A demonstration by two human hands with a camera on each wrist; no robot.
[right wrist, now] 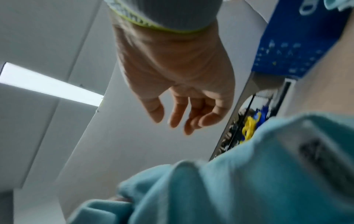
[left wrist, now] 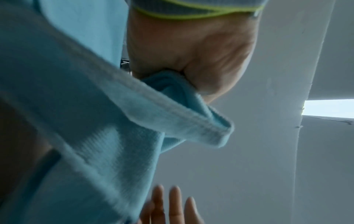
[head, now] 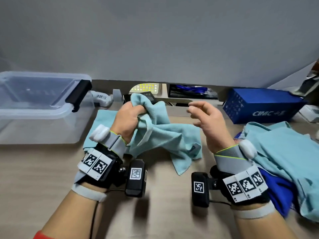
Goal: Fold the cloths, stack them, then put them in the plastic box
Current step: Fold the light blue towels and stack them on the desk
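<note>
My left hand (head: 133, 112) grips a bunched corner of a light teal cloth (head: 165, 138) and holds it up off the wooden table; the rest of the cloth trails down to the right onto the tabletop. The left wrist view shows the fist (left wrist: 191, 60) closed round the cloth's hemmed edge (left wrist: 172, 115). Under the raised cloth, a second teal cloth (head: 101, 121) lies flat. My right hand (head: 205, 114) hovers empty to the right of the raised corner, fingers loosely curled, as the right wrist view (right wrist: 180, 109) confirms. The clear plastic box (head: 43, 107) stands open at the left.
A heap of teal and dark blue cloths (head: 283, 163) lies at the right edge of the table. A blue cardboard box (head: 262, 107) stands at the back right. Small devices and a lit panel (head: 146, 87) sit along the back edge by the grey wall.
</note>
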